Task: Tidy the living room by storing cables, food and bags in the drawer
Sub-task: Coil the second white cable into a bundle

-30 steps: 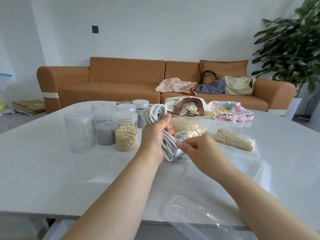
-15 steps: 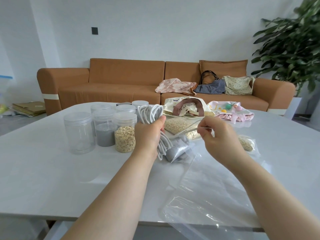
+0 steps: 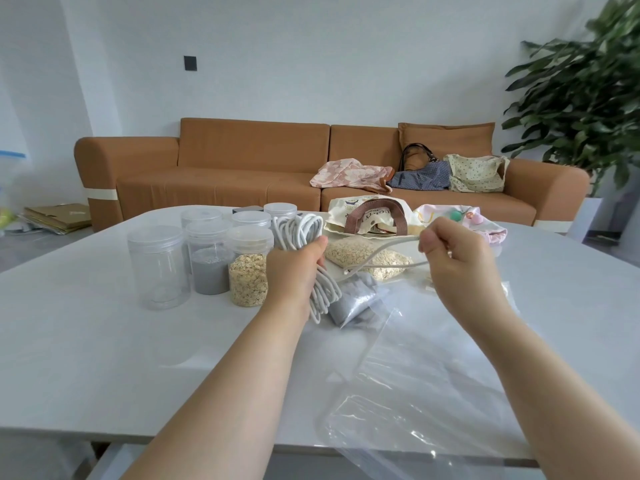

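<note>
Head view: the left hand's [image 3: 294, 271] grip wraps the coiled white rubbery cable [image 3: 296, 232]; the right hand's [image 3: 460, 261] grip pinches a pulled-out strand. Slackening either likely springs the coil apart.

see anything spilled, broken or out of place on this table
Nothing spilled or broken: the jars stand upright, lids on. Only the big clear plastic bag looks off, crumpled and hanging over the near edge of the table.
</note>
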Demonstrator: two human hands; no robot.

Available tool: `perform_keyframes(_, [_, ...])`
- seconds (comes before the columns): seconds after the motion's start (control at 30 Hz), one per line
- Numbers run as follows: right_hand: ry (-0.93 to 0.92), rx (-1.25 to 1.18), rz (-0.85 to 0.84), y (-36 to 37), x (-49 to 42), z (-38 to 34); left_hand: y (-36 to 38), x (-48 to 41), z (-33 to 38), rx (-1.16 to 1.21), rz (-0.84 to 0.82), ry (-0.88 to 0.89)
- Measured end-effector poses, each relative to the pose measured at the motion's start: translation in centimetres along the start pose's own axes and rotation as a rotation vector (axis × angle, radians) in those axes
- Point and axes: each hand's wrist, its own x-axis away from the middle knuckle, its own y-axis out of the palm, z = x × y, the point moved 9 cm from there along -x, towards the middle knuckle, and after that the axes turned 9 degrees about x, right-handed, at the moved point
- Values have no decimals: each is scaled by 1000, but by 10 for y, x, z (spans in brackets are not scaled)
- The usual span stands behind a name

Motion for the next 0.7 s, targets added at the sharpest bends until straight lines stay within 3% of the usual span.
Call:
perform_keyframes(0.27, [-111, -177, -135, 0, -2, -27, 48, 42, -41, 120, -558, -583])
perform_keyframes(0.43, [-64, -157, -131, -4, -5, -26, 70, 64, -52, 98, -876, -642])
perform_keyframes(0.7, [0, -19, -181, 1, -5, -17, 76, 79, -58, 6, -996, -675])
